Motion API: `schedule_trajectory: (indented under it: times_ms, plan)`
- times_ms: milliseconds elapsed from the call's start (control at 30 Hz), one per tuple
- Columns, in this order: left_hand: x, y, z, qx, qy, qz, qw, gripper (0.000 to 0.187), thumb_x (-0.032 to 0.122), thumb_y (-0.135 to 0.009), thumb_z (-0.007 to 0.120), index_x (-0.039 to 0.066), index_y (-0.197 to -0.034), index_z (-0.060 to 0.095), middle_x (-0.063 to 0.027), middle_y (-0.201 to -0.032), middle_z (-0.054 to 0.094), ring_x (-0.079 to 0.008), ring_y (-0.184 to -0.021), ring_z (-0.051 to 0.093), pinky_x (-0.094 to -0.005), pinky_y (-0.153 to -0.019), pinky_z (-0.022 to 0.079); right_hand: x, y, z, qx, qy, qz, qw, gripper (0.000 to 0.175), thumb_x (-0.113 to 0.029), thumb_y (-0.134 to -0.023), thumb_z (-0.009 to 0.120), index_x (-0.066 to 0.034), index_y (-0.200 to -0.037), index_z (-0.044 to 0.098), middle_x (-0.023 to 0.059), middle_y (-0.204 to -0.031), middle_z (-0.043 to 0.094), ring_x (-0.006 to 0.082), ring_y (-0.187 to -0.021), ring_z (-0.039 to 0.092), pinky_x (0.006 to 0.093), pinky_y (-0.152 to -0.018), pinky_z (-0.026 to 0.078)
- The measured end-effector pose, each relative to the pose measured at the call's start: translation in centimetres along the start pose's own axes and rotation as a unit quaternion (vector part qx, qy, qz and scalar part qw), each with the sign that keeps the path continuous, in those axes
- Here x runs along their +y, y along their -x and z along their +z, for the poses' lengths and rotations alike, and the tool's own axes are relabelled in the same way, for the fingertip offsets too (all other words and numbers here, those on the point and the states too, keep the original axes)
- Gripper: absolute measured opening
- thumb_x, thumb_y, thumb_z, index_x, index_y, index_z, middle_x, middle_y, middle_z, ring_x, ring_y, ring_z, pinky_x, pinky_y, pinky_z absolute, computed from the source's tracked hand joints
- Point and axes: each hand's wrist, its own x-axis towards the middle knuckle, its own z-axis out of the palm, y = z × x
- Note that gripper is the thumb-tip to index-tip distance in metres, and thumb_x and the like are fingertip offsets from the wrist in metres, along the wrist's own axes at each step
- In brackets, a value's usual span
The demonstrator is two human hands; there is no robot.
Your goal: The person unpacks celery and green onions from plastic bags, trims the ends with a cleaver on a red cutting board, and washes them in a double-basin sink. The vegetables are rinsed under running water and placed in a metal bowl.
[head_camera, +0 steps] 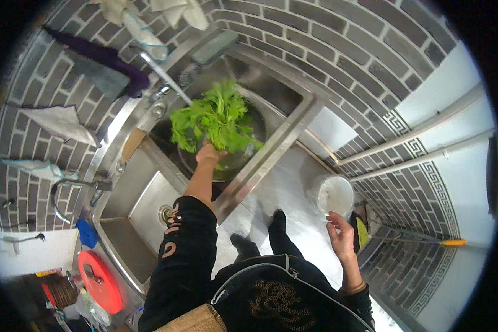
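Observation:
My left hand (209, 154) grips the stems of a bunch of leafy green vegetables (218, 112). The leaves fan out above a large round basin (183, 159) standing in the sink (269, 151). The basin seems to hold water, though the greens cover much of it. A long metal tap spout (166, 76) ends just at the leaves; running water cannot be made out. My right hand (341, 236) hangs at my side with its fingers loosely bent and nothing visible in it. Beneath it in the view is a whitish plastic bucket (336, 195) on the floor.
To the left is a second sink compartment (149, 207) with a curved tap (66, 182). Cloths (62, 120) hang on the brick-patterned wall. A red round lid (100, 282) stands beyond the sink's near left end. Pipes (415, 137) run along the right wall.

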Motion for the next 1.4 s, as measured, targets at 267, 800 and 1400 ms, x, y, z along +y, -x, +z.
schedule_trajectory:
  times_ms: [267,800,1400]
  plan:
    - [2.9,2.1,-1.7,0.144,0.349,0.33,0.865,0.028,0.031,-0.092,0.063,0.004,-0.093,0.07,-0.0015,-0.053,0.052,-0.009,-0.045,0.045,-0.0316,-0.044,0.036,2.1,-2.0,1.4,-0.071,-0.051,-0.022,0.996,0.029,-0.009,-0.086,0.065,-0.005,-0.114,0.061,0.0116,-0.099,0.07,0.0203,-0.085,0.068,0.0315,-0.073,0.052]
    - [13.4,24.9,8.4,0.034,0.279,0.554,0.784,0.038,0.022,-0.087,0.053,0.005,-0.121,0.053,-0.0133,-0.1,0.062,-0.0308,-0.084,0.062,-0.0373,-0.072,0.049,0.1,-6.7,8.5,-0.211,-0.672,0.35,0.618,0.041,-0.036,-0.101,0.037,-0.0066,-0.128,0.046,0.0098,-0.122,0.053,0.0257,-0.102,0.059,0.0451,-0.084,0.054]
    - [7.1,21.1,14.8,-0.24,0.25,0.285,0.894,0.047,0.034,-0.089,0.057,0.007,-0.127,0.054,-0.0177,-0.121,0.061,-0.0303,-0.112,0.059,-0.0364,-0.096,0.045,30.4,-11.8,0.5,0.174,-0.273,0.426,0.845,0.03,-0.005,-0.086,0.055,-0.0064,-0.115,0.063,0.0088,-0.09,0.067,0.0193,-0.069,0.066,0.034,-0.052,0.054]
